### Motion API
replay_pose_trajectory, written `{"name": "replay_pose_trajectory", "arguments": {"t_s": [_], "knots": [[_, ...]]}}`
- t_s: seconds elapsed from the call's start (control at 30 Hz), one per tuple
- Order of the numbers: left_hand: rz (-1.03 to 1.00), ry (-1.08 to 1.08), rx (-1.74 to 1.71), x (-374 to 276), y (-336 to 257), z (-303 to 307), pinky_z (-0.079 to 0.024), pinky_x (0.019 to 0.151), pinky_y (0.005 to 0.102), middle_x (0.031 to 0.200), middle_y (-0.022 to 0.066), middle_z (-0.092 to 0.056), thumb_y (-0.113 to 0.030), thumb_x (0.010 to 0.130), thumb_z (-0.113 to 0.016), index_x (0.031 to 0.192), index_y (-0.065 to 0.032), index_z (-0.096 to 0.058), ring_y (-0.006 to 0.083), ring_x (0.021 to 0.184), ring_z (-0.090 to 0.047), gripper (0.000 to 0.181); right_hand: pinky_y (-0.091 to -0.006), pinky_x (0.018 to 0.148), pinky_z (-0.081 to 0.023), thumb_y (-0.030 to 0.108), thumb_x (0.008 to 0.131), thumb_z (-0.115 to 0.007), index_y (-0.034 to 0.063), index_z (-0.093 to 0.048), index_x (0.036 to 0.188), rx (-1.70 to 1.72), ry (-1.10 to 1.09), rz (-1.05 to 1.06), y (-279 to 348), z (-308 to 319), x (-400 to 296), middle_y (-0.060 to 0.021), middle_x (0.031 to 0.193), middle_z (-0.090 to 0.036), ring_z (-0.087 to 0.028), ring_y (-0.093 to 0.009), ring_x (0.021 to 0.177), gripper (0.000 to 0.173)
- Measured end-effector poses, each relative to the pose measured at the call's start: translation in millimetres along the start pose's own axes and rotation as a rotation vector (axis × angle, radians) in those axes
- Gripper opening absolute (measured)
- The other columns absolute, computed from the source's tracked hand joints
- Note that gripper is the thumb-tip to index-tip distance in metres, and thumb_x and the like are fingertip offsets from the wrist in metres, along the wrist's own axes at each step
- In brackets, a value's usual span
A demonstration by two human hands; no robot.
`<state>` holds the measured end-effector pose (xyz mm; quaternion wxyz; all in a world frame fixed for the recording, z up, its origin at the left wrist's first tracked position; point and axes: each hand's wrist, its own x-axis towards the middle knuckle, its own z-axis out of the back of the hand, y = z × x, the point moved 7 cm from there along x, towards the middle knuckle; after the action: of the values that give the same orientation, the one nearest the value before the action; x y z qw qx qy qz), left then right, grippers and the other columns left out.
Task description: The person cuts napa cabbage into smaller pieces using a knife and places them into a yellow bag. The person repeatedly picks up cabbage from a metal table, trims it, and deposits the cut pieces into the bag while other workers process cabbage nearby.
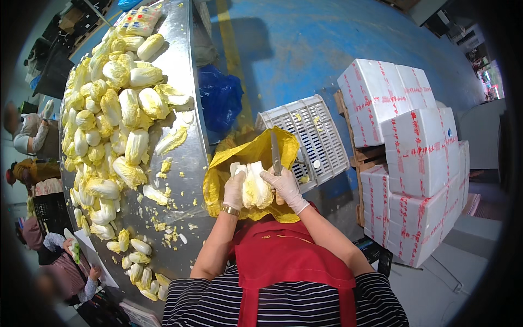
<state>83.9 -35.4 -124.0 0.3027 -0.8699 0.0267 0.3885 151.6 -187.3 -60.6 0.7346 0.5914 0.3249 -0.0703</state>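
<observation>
Both my hands wear thin whitish gloves and are over an open yellow woven sack (220, 163). My left hand (234, 192) grips white leaf bases at the left side of a napa cabbage (256, 190). On its other side, my right hand (286, 187) holds a knife (276, 151) with a wooden handle, blade pointing away from me, while its thumb and fingers touch the cabbage. Beside me on the left, a large pile of napa cabbages (130, 108) covers much of a metal table (179, 147), with loose leaves and scraps along the near side.
A white plastic crate (322, 135) lies beyond the sack on the blue floor. White foam boxes (421, 151) are stacked at the right on a wooden pallet (361, 159). A blue plastic bag (220, 98) is beside the table. Several people are across the table, one holding a leafy vegetable (74, 249).
</observation>
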Motion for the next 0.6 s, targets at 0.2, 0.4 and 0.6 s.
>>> {"name": "replay_pose_trajectory", "arguments": {"t_s": [0.2, 0.4, 0.6], "knots": [[-0.312, -0.139, -0.033, -19, -9, -5, -0.049, 0.087, 0.0296, 0.110, 0.0051, -0.060, -0.003, 0.089, -0.056, 0.128, 0.0005, -0.049, 0.0156, 0.097, -0.059, 0.040, -0.0312, 0.088, -0.046, 0.028, 0.065, -0.087, 0.0019, -0.049, 0.118, -0.092, -0.035, 0.129, 4, -10, 1, -0.0111, 0.108, -0.058, -0.056, -0.019, 0.099, 0.070], [-0.420, -0.094, 0.073, -23, -17, -8, -0.048, 0.087, 0.0283, 0.110, 0.0036, -0.060, -0.003, 0.089, -0.056, 0.125, -0.0010, -0.051, 0.0149, 0.098, -0.059, 0.037, -0.0291, 0.092, -0.045, 0.018, 0.071, -0.083, 0.0017, -0.047, 0.127, 0.355, 0.076, 0.030, -6, -25, 0, -0.0079, 0.113, -0.058, -0.056, -0.017, 0.105, 0.068], [-0.370, -0.120, -0.015, -25, -17, -6, -0.048, 0.085, 0.0268, 0.108, 0.0040, -0.060, -0.001, 0.089, -0.053, 0.127, -0.0001, -0.050, 0.0137, 0.094, -0.058, 0.038, -0.0297, 0.093, -0.046, 0.014, 0.077, -0.075, 0.0004, -0.049, 0.127, 0.469, 0.262, 0.024, -7, -32, 1, -0.0061, 0.111, -0.061, -0.057, -0.016, 0.106, 0.059]]}}
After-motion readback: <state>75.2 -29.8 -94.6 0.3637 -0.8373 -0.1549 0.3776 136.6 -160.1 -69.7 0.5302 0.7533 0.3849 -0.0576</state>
